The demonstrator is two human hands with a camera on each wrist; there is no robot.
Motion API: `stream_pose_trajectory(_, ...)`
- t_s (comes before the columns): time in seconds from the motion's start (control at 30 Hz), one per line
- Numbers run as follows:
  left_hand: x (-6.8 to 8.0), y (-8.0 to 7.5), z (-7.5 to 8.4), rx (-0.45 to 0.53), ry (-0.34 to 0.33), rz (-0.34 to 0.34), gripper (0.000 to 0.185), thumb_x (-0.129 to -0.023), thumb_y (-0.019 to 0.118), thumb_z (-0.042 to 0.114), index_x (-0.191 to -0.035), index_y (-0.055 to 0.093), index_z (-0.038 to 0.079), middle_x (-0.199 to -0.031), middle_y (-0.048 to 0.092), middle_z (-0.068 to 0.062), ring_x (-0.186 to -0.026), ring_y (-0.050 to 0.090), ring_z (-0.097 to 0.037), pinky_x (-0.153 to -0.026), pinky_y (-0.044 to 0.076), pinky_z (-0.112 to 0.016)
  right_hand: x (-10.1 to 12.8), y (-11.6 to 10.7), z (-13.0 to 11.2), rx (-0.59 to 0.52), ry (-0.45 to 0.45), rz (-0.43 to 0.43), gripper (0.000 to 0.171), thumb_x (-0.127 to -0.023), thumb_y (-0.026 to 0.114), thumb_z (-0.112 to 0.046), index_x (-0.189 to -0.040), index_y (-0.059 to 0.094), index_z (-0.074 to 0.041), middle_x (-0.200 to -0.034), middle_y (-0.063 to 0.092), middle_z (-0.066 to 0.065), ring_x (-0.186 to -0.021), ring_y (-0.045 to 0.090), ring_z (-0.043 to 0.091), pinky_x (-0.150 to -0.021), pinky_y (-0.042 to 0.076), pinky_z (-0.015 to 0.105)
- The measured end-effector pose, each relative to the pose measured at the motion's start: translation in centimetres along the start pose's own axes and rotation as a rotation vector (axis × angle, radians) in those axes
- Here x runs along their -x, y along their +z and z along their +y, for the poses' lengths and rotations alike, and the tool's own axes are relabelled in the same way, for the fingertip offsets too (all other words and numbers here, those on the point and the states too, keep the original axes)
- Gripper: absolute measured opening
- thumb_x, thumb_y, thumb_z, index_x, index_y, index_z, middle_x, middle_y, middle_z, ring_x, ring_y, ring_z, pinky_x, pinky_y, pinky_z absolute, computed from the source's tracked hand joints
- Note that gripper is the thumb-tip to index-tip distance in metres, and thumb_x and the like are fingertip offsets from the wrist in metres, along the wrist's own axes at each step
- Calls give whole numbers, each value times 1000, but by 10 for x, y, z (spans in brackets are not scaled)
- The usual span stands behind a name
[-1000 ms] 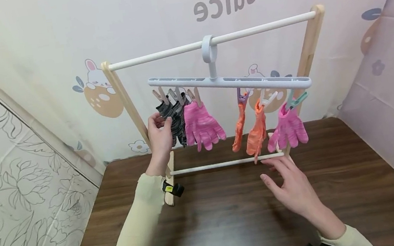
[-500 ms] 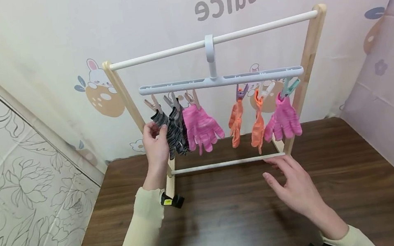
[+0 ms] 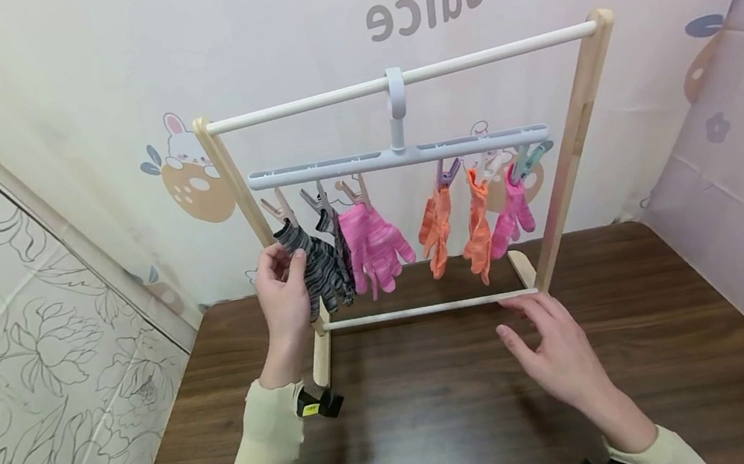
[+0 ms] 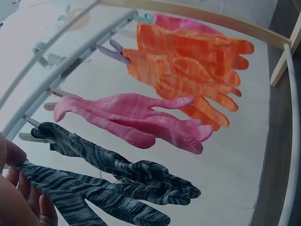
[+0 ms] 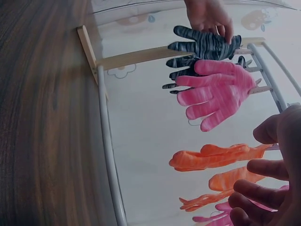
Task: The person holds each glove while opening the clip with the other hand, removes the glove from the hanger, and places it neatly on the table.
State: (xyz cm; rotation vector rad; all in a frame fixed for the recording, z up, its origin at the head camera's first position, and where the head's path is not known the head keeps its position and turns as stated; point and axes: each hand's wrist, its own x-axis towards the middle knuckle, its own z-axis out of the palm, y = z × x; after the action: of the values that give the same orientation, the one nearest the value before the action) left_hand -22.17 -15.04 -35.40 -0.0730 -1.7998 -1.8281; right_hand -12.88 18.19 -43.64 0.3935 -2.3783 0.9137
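In the head view my left hand (image 3: 284, 294) pinches the cuff edge of a black-and-grey striped glove (image 3: 320, 266) between thumb and fingers. A clothespin (image 3: 280, 209) clips this glove to the left end of a pale grey clip hanger (image 3: 363, 162). Right behind it hangs a second striped glove (image 4: 113, 155), then a pink glove (image 3: 377, 243). Two orange gloves (image 3: 437, 227) and another pink glove (image 3: 511, 217) hang from clothespins on the right half. My right hand (image 3: 561, 356) holds nothing, its fingertips right by the rack's lower bar (image 3: 425, 310).
The hanger hooks over the white top bar (image 3: 313, 104) of a wooden rack (image 3: 570, 159). The rack stands on a dark brown wooden table (image 3: 430, 405). A printed curtain (image 3: 288, 23) is behind, and a flower-patterned panel (image 3: 30, 371) leans at left.
My left hand has moved left and toward me with the striped glove. The hanger has turned, its left end nearer and its right end farther back. My right hand has stayed almost still.
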Motion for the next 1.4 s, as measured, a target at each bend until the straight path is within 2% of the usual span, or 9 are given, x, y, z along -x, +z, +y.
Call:
stream_pose_trajectory(0.13, 8, -5, 3, -30, 33, -5, 16, -96, 63, 7, -108, 56, -1, -93, 51, -3, -86, 50, -17, -77, 41, -27, -3, -2, -1, -25, 15, 3, 36, -84, 77, -12, -118, 66, -5, -114, 63, 8, -106, 56, 28, -87, 41, 47)
stream_pose_trajectory(0.3, 20, -11, 5, -57, 55, -7, 22, -95, 66, 8, -111, 59, -6, -91, 54, -2, -84, 52, -16, -75, 41, -27, -5, -3, -3, -22, 41, -3, 35, -86, 76, -13, -119, 66, -5, -114, 62, 8, -100, 57, 25, -81, 44, 44)
stream_pose_trajectory(0.43, 29, -14, 6, -44, 64, -4, 23, -94, 67, 6, -112, 60, -7, -91, 57, -2, -83, 55, -15, -73, 44, -26, -8, -4, -5, -22, 58, -11, 35, -88, 75, -15, -121, 65, -7, -114, 62, 7, -96, 57, 22, -78, 45, 41)
stream_pose_trajectory(0.67, 40, -16, 8, 1, 110, -2, 22, -91, 71, 4, -104, 61, -11, -87, 63, -2, -78, 60, -13, -69, 47, -24, -14, -5, -9, -55, 72, -9, 37, -88, 75, -14, -123, 65, -8, -116, 63, 7, -100, 60, 25, -81, 47, 45)
stream_pose_trajectory(0.83, 46, -16, 11, 16, 155, -21, 20, -89, 73, 3, -101, 63, -10, -86, 65, -3, -77, 61, -13, -67, 48, -23, -18, -4, -14, -85, 64, 10, 35, -88, 75, -13, -121, 66, -8, -116, 64, 4, -99, 61, 20, -84, 45, 29)
stream_pose_trajectory(0.93, 50, -17, 12, 10, 169, -27, 17, -88, 73, -2, -100, 64, -11, -85, 65, 0, -77, 62, -11, -67, 49, -22, -21, -4, -17, -107, 69, 10, 34, -89, 75, -14, -121, 66, -9, -117, 64, 4, -99, 61, 19, -85, 44, 25)
stream_pose_trajectory(1.03, 53, -16, 14, 2, 187, -25, 14, -86, 71, -8, -97, 64, -13, -84, 65, 3, -76, 61, -8, -67, 49, -21, -24, -4, -22, -124, 85, 7, 33, -90, 73, -15, -122, 66, -10, -119, 64, 3, -99, 61, 19, -85, 44, 28)
stream_pose_trajectory(1.27, 65, -12, 36, -22, 229, -24, 12, -84, 70, -13, -92, 63, -16, -82, 65, 1, -73, 61, -6, -67, 50, -20, -31, -4, -33, -178, 90, -2, 32, -92, 72, -16, -123, 66, -11, -119, 64, 6, -99, 60, 23, -84, 45, 38)
stream_pose_trajectory(1.4, 65, -14, 19, -31, 242, -26, 11, -84, 74, -7, -93, 67, -9, -84, 66, -6, -74, 62, -10, -67, 50, -20, -34, -4, -38, -197, 105, -16, 32, -93, 71, -18, -124, 65, -12, -120, 63, 5, -101, 59, 23, -85, 47, 44)
